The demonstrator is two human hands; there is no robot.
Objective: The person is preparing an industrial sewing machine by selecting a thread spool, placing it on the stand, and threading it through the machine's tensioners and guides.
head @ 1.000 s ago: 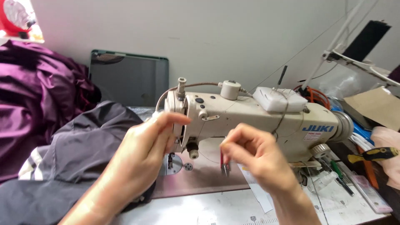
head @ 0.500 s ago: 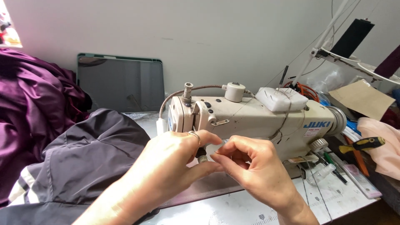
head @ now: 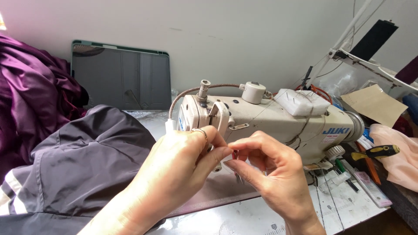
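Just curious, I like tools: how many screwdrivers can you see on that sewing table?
1: a screwdriver with a black and yellow handle lies right of the sewing machine, on pale pink cloth. Others may be hidden in the clutter there.

Dark green-framed tablet screen (head: pixel 121 76) against wall, small white label (head: pixel 327 138) on sewing machine (head: pixel 278 119)

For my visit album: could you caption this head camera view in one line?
Both hands, left hand and right hand, meet fingertip to fingertip at the needle end of a cream industrial sewing machine, beside dark grey fabric.
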